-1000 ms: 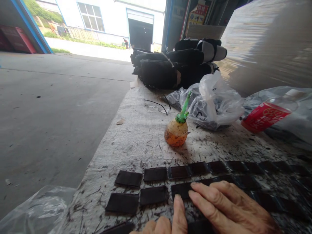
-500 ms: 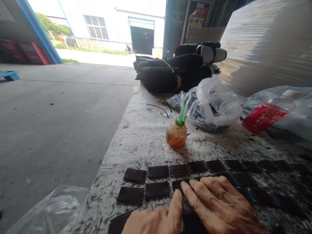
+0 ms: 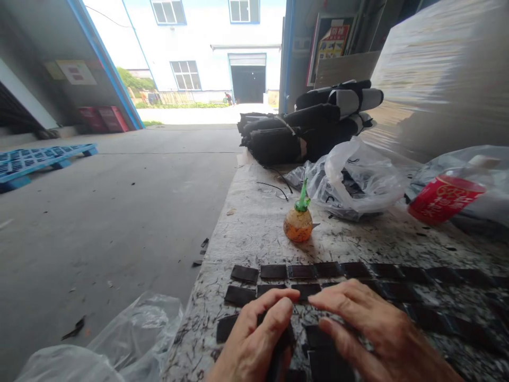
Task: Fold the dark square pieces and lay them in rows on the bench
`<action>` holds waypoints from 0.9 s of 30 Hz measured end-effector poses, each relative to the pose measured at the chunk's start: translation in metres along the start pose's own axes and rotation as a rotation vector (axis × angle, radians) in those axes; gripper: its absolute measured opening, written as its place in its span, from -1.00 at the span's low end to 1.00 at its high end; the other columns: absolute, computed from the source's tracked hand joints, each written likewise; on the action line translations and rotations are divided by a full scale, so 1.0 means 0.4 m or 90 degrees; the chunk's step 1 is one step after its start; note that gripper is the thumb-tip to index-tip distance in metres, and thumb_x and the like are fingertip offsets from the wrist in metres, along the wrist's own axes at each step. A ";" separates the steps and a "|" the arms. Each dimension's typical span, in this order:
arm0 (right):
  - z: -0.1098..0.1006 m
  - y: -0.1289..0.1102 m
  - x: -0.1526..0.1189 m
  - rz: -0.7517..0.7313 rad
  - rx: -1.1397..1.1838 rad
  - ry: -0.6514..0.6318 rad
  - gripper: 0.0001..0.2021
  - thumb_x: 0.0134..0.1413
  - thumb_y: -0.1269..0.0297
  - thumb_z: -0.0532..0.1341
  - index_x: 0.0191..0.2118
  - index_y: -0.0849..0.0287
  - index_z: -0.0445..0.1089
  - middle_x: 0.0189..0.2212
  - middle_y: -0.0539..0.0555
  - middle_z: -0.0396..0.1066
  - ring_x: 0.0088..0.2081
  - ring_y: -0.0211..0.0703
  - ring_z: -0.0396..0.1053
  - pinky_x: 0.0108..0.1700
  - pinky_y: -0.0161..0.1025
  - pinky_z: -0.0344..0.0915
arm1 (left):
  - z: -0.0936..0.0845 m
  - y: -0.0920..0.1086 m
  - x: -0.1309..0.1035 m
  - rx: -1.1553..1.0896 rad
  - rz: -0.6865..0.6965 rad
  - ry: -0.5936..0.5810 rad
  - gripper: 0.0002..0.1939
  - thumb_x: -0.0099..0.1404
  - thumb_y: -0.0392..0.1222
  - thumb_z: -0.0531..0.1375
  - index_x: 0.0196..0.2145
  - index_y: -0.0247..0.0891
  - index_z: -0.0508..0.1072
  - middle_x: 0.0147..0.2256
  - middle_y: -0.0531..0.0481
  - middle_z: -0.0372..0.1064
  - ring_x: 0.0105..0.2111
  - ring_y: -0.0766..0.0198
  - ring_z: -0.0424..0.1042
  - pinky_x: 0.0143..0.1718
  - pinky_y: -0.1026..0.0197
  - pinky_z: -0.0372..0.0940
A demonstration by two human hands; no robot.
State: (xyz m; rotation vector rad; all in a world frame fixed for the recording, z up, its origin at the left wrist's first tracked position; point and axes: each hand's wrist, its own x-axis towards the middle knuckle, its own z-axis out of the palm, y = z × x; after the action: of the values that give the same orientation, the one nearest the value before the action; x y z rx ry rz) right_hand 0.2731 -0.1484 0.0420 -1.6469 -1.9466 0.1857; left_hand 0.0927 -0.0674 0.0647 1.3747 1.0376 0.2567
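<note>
Flat black rectangular pieces (image 3: 298,271) lie in rows on the pale, thread-littered tabletop (image 3: 242,233). My left hand (image 3: 254,331) curls around a dark black piece (image 3: 283,345), mostly hidden under the thumb and palm; whether it is one piece or a stack I cannot tell. My right hand (image 3: 369,318) hovers low over the rows, fingers stretched out and thumb apart, holding nothing visible. Below its thumb lie further black pieces (image 3: 330,363). Behind the rows stands a round bottle (image 3: 298,225) with orange liquid and a green spout.
A clear plastic bag (image 3: 358,185) and a red-labelled bottle (image 3: 445,199) sit at the back right. Behind them are black rolls (image 3: 286,138) and a film-wrapped stack (image 3: 449,79). Left of the table, plastic sheeting (image 3: 135,329) and a blue pallet (image 3: 47,156) lie on the floor.
My hands have lifted and parted from where they pressed together on the pieces. My right hand's fingers have come off the row. The view has swung left and up.
</note>
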 end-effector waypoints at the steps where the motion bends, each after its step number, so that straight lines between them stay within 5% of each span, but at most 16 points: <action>1: -0.009 -0.018 0.004 0.047 0.086 -0.057 -0.79 0.10 0.33 0.14 -0.13 0.05 0.38 -0.25 -0.06 0.44 -0.25 -0.29 0.38 -0.18 -0.41 0.23 | 0.004 0.007 -0.001 -0.006 0.006 -0.003 -0.55 0.21 0.16 0.00 -0.12 -0.15 0.42 -0.23 -0.04 0.40 -0.21 0.17 0.37 -0.22 0.24 0.29; 5: -0.017 -0.076 0.028 0.250 0.324 -0.202 -0.91 -0.05 0.36 0.20 -0.36 0.15 0.43 -0.42 -0.04 0.42 -0.39 -0.25 0.37 -0.35 -0.40 0.26 | 0.021 0.030 0.002 0.024 0.043 -0.013 -0.51 0.17 0.24 0.01 -0.14 -0.11 0.44 -0.08 -0.02 0.37 0.00 0.09 0.24 0.05 0.15 0.08; 9: -0.009 -0.083 0.037 0.374 0.511 -0.221 -0.91 -0.06 0.41 0.14 -0.53 0.21 0.28 -0.51 -0.04 0.35 -0.42 -0.26 0.31 -0.37 -0.39 0.22 | 0.034 0.019 0.013 -0.011 0.050 -0.126 -0.42 0.14 0.33 -0.01 -0.19 -0.19 0.43 -0.22 -0.01 0.37 -0.18 0.15 0.30 -0.12 0.20 0.17; 13: -0.007 -0.056 0.022 0.423 0.536 -0.200 -0.80 -0.01 0.27 0.16 -0.56 0.23 0.24 -0.59 -0.07 0.23 -0.51 -0.34 0.16 -0.48 -0.40 0.10 | 0.039 -0.013 0.018 -0.147 -0.068 -0.192 -0.38 0.04 0.29 0.16 -0.10 -0.23 0.34 -0.52 0.13 0.25 -0.53 0.42 0.16 -0.47 0.34 0.04; 17: -0.014 -0.046 0.017 0.459 0.543 -0.221 -0.78 0.02 0.18 0.16 -0.48 0.24 0.31 -0.59 -0.09 0.23 -0.59 -0.39 0.08 -0.57 -0.42 0.02 | 0.033 -0.021 0.016 -0.179 -0.084 -0.185 -0.42 0.01 0.23 0.22 -0.12 -0.22 0.36 -0.51 0.12 0.31 -0.48 0.39 0.23 -0.43 0.35 0.09; 21: -0.016 -0.058 0.031 0.472 0.633 -0.242 -0.87 -0.02 0.30 0.16 -0.49 0.24 0.34 -0.50 -0.03 0.35 -0.48 -0.35 0.25 -0.46 -0.43 0.12 | 0.029 -0.009 0.021 -0.114 -0.032 -0.172 -0.54 0.10 0.23 0.14 -0.22 -0.18 0.43 -0.28 0.09 0.37 -0.25 0.28 0.31 -0.19 0.30 0.16; 27: 0.006 -0.047 0.023 0.534 0.614 -0.238 -0.78 -0.14 0.26 0.27 -0.54 0.20 0.19 -0.63 -0.12 0.24 -0.62 -0.43 0.11 -0.62 -0.47 -0.04 | 0.035 -0.006 0.024 -0.114 -0.117 -0.201 -0.50 0.02 0.04 0.27 -0.10 -0.21 0.37 -0.52 0.17 0.34 -0.49 0.42 0.23 -0.46 0.38 0.09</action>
State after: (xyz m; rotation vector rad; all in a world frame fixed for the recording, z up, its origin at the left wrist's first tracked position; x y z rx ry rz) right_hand 0.2550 -0.1434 0.0518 -1.6267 -0.9137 1.5551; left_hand 0.1071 -0.0707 0.0562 1.1079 0.8479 -0.0047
